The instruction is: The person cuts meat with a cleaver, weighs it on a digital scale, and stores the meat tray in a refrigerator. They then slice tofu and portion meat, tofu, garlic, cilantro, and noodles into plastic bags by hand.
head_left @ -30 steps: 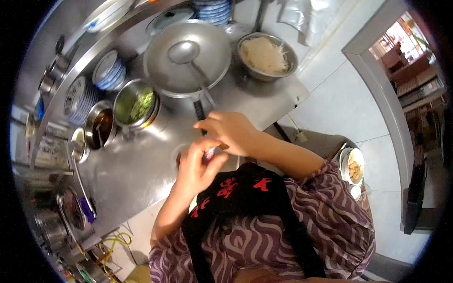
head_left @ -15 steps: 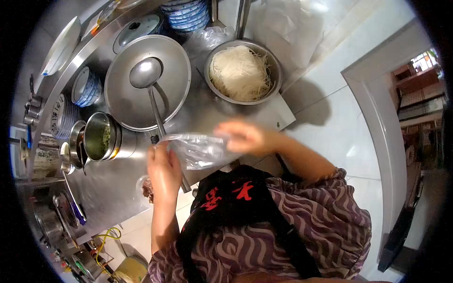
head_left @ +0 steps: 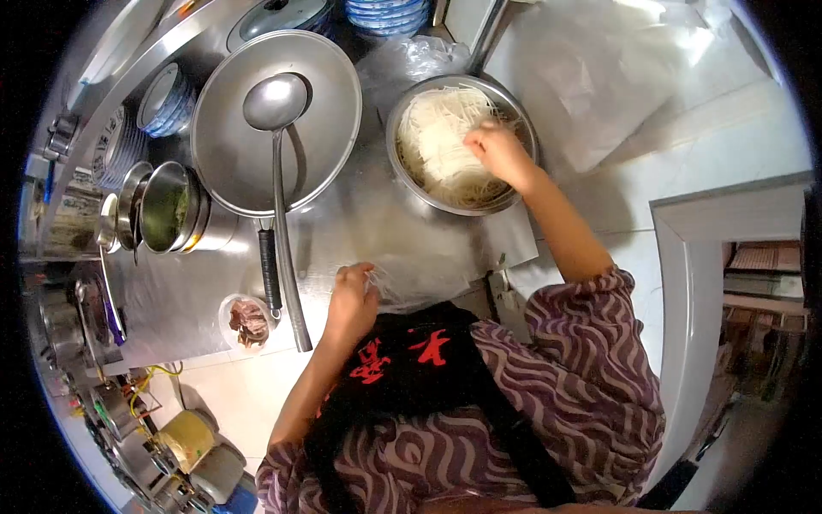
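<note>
My right hand (head_left: 501,152) is over the steel pan (head_left: 463,209) at the upper right. Its fingers are curled closed at the top of a heap of thin white noodles (head_left: 437,137), seemingly pinching some strands. Low on the counter, near the apron, my left hand (head_left: 353,300) is closed on the edge of a clear plastic bag (head_left: 415,278). The bag lies spread to the right of that hand, its outline hard to make out against the metal. To the left of my left hand stands a small clear tub of sliced brown meat (head_left: 248,324).
A wide wok (head_left: 223,128) with a long-handled ladle (head_left: 276,103) sits at the upper middle, both handles pointing toward me. Steel pots (head_left: 167,210) and stacked bowls (head_left: 163,103) line the left. Crumpled plastic (head_left: 415,60) lies behind the pan; a large plastic sheet (head_left: 591,77) hangs to its right.
My right hand has left the plastic bag and moved up to the noodles. My left hand has come down and right with the bag, which now lies lower. The tub of meat is uncovered to view.
</note>
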Demonstrator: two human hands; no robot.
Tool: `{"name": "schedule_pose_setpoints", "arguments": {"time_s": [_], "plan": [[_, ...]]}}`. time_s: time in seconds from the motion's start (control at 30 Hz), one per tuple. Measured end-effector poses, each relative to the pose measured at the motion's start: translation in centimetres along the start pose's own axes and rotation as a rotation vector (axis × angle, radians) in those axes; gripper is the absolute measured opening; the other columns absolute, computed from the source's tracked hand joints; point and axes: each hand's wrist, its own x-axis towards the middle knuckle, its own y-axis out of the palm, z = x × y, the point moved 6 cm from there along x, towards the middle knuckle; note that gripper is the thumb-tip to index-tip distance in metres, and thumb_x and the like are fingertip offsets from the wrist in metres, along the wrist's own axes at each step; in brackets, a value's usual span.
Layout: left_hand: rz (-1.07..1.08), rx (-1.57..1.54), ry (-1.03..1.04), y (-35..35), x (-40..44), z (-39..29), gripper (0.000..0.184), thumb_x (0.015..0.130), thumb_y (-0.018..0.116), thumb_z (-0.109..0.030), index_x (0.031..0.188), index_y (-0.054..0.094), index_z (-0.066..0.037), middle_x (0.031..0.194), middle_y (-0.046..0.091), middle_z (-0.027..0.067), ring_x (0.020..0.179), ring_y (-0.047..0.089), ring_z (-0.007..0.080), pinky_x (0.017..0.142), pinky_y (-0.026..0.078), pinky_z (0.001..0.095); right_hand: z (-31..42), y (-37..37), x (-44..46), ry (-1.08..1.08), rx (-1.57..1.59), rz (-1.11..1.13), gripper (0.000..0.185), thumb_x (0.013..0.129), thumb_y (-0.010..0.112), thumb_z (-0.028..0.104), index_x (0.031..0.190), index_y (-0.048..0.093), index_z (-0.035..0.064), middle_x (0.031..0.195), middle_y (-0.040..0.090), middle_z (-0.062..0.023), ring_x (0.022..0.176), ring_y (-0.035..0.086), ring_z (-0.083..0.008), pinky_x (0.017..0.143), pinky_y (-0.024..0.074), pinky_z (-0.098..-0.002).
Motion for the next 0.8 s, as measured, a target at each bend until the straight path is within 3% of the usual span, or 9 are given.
{"name": "schedule_pose_setpoints", "arguments": {"time_s": [0.13,0.17,0.27,0.37,0.47,0.5,0.6,0.63,0.8], "plan": [[-0.079,-0.043,-0.069,2.0,1.1,2.7,0.034,0.076,0.054,0.0,0.109,0.051,0.002,0.102,0.051,0.024,0.089,0.055,0.0366,0.081,0.046,0.0427,2.3,1.8,-0.8,-0.096,-0.385,0.072,0.014,0.073,0.062,0.01,0.083,0.06,0.0014,0.092,0.055,-0.0164,0.076,0.06,-0.032,0.067,0.0495,-0.0412],[-0.089,-0.034,-0.064,2.2,1.3,3.0,0.034,0.075,0.054,0.0,0.109,0.051,0.003,0.101,0.051,0.0241,0.088,0.055,0.0365,0.08,0.046,0.0425,2.0,2.8,-0.8,0.072,-0.351,0.237,0.014,0.074,0.058,0.011,0.083,0.059,0.0007,0.099,0.053,-0.0177,0.078,0.059,-0.0334,0.068,0.049,-0.0431],[-0.054,-0.073,-0.102,2.6,1.7,3.4,0.034,0.074,0.053,0.0,0.108,0.052,0.003,0.099,0.052,0.0239,0.087,0.055,0.036,0.08,0.046,0.042,1.0,4.5,-0.7,0.118,-0.347,0.358,0.027,0.073,0.067,0.019,0.089,0.058,-0.0014,0.097,0.055,-0.0147,0.083,0.058,-0.0345,0.077,0.0483,-0.0415],[-0.095,-0.047,-0.071,3.4,2.0,4.6,0.035,0.073,0.052,0.001,0.108,0.052,0.003,0.095,0.053,0.0231,0.085,0.055,0.0356,0.079,0.046,0.0414,-0.2,4.5,-0.1,-0.187,-0.361,0.295,0.025,0.077,0.066,0.02,0.088,0.059,-0.0017,0.088,0.058,-0.0158,0.076,0.06,-0.032,0.069,0.049,-0.041],[-0.052,-0.075,-0.112,3.1,2.4,4.5,0.036,0.072,0.051,0.001,0.108,0.053,0.003,0.092,0.054,0.0227,0.087,0.054,0.0355,0.08,0.046,0.0409,-1.9,2.1,0.8,0.255,0.04,0.406,0.025,0.08,0.064,0.021,0.086,0.06,-0.003,0.073,0.059,-0.0161,0.067,0.059,-0.0262,0.065,0.0473,-0.0377],[-0.063,-0.07,-0.098,3.3,2.5,4.7,0.036,0.072,0.05,0.001,0.108,0.053,0.003,0.092,0.055,0.0226,0.087,0.054,0.0355,0.08,0.045,0.0408,-1.9,1.2,0.8,0.329,0.197,0.428,0.027,0.083,0.064,0.024,0.086,0.061,-0.0024,0.063,0.057,-0.0101,0.059,0.052,-0.0161,0.056,0.0427,-0.0312],[-0.061,-0.067,-0.087,3.7,2.9,5.1,0.036,0.073,0.05,0.001,0.108,0.053,0.003,0.093,0.055,0.0227,0.09,0.053,0.0356,0.082,0.044,0.0405,-0.7,-0.7,0.3,0.648,0.541,0.498,0.026,0.083,0.065,0.026,0.084,0.062,0.0001,0.061,0.051,-0.0018,0.054,0.043,-0.0086,0.049,0.0357,-0.0246],[-0.041,-0.079,-0.109,3.7,2.9,4.9,0.036,0.072,0.05,0.001,0.109,0.053,0.003,0.094,0.055,0.0228,0.091,0.053,0.0357,0.083,0.044,0.0405,-1.0,-0.1,0.1,0.644,0.769,0.474,0.024,0.082,0.066,0.027,0.081,0.062,0.0028,0.062,0.048,0.0033,0.052,0.038,-0.0049,0.046,0.0295,-0.0205],[-0.048,-0.094,-0.096,4.1,2.8,5.1,0.04,0.071,0.051,0.002,0.111,0.053,0.001,0.098,0.054,0.0237,0.093,0.054,0.0358,0.084,0.045,0.04,-1.6,0.0,-1.1,0.715,0.767,0.464,0.022,0.081,0.067,0.025,0.076,0.059,0.0049,0.062,0.047,0.0042,0.05,0.035,-0.0049,0.046,0.0277,-0.0212]]}}
